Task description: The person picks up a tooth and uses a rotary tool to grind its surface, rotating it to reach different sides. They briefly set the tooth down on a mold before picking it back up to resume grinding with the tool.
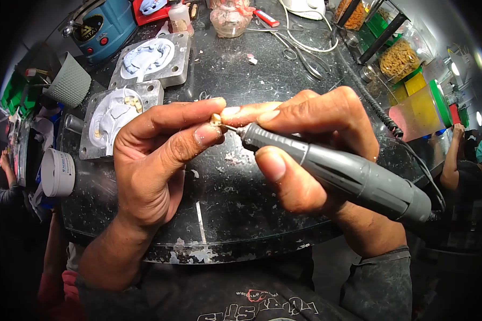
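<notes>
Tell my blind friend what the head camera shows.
The left hand pinches a tiny pale piece while the right hand holds a grey handpiece, its tip on that piece. Two metal moulds lie behind on the dark bench.

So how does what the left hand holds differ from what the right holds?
The left hand pinches a tiny pale piece between thumb and forefinger; the right hand wraps around a long grey tool. The piece has no cord; the tool trails a black cable. They meet: the tool's thin tip touches the piece.
</notes>
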The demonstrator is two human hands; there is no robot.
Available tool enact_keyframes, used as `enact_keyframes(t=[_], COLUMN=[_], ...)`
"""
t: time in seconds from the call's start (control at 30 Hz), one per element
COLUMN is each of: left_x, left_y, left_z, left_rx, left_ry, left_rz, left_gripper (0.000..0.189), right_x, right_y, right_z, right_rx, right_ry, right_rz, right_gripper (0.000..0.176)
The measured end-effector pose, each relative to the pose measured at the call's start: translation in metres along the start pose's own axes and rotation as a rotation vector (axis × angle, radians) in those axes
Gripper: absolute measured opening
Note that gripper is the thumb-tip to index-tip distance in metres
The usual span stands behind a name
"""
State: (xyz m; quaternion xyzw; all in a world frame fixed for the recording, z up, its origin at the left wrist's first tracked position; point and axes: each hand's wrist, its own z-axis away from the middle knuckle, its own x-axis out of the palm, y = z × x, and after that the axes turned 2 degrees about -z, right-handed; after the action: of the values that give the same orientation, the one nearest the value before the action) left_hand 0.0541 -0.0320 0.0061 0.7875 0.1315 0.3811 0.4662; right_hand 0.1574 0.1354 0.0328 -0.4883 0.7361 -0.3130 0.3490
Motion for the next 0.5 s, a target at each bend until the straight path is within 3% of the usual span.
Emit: enact_keyframes(t=[0.27,0.5], left_x=[0.000,-0.006], left_y=[0.000,-0.001], left_z=[0.000,-0.002], left_rx=[-0.013,-0.223], left_ry=[0.005,-0.029], left_rz=[0.013,0.198], left_gripper=[0.023,0.027], right_x=[0.001,-0.003], right_y=[0.001,0.010], right_z=[-0.001,-0.002], right_rx=[0.039,-0.104], right_ry=[-0.002,-0.010], right_rz=[-0.024,0.057], right_gripper=[0.028,0.034])
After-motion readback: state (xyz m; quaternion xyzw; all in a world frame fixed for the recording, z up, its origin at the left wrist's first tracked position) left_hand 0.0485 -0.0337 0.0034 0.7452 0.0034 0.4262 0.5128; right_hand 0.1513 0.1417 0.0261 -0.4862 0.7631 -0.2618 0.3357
